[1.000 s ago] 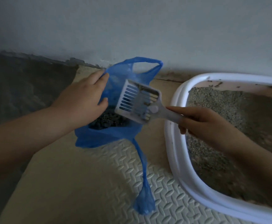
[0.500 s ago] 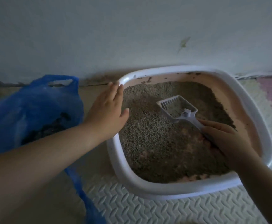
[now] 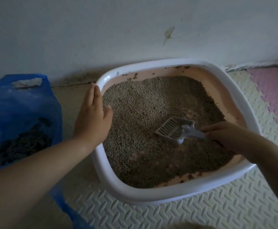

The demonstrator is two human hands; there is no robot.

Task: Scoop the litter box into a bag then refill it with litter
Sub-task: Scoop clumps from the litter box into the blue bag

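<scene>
A litter box with a white rim [image 3: 115, 187] and pink inner walls sits against the wall, filled with grey-brown litter [image 3: 145, 113]. My left hand [image 3: 92, 118] lies flat with straight fingers on the box's left rim. My right hand [image 3: 224, 136] grips the handle of a white slotted scoop [image 3: 173, 129], whose head lies on the litter right of the middle. A blue plastic bag [image 3: 20, 104] stands open at the left, with dark scooped clumps [image 3: 25, 141] inside.
A pale wall [image 3: 135, 30] runs right behind the box. Cream embossed foam mats [image 3: 168, 215] cover the floor in front, and a pink mat tile [image 3: 274, 96] lies at the far right. A loose bag handle [image 3: 65, 209] trails toward the near edge.
My left hand let go of the bag and came to rest on the box's left rim. The scoop left the bag, entered the box, and has slid nearer and to the right across the litter.
</scene>
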